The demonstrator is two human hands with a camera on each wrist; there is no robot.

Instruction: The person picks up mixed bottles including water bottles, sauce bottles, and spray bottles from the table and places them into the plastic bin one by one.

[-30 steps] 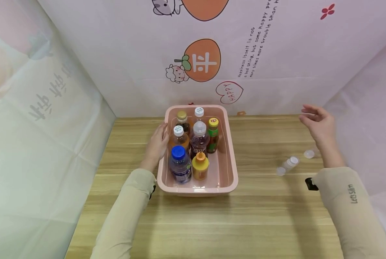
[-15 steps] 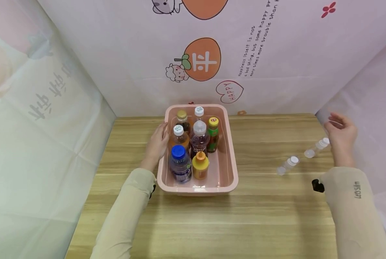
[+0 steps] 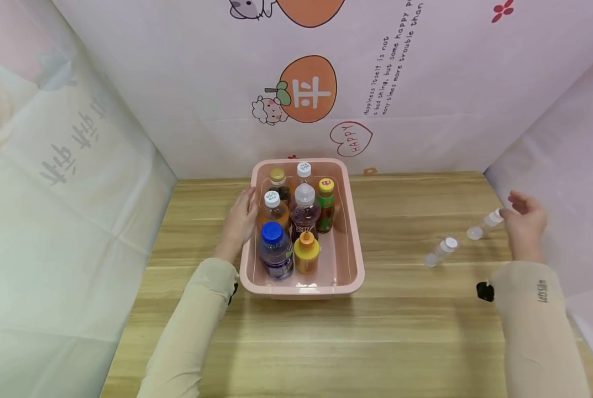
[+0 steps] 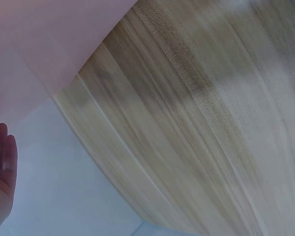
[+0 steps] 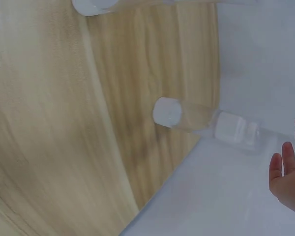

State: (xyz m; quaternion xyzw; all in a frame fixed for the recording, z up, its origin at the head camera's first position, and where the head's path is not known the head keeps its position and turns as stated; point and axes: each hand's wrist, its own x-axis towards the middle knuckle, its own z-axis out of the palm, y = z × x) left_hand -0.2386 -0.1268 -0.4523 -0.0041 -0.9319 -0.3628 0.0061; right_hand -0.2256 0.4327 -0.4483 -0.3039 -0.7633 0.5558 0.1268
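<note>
My left hand (image 3: 239, 224) rests against the left side of a pink plastic bin (image 3: 359, 260). In the left wrist view its fingers (image 4: 8, 157) are straight beside the bin's wall. At the right, my right hand (image 3: 526, 226) is just beside a small clear bottle (image 3: 483, 226) with a white cap. The right wrist view shows the fingers (image 5: 287, 160) spread near the bottle's capped end, with a gap to it and nothing held. A second small clear bottle (image 3: 440, 252) stands to the left of the first.
Inside the bin stand several bottles, including a blue-capped bottle (image 3: 276, 251), a yellow squeeze bottle (image 3: 307, 257) and a green-labelled bottle (image 3: 326, 207). The wooden table (image 3: 376, 331) meets printed cloth (image 3: 425, 138) behind and at both sides.
My right hand has moved to the right past the small bottles, then lowered beside the farther one, which shows more fully now. The left hand has stayed at the bin.
</note>
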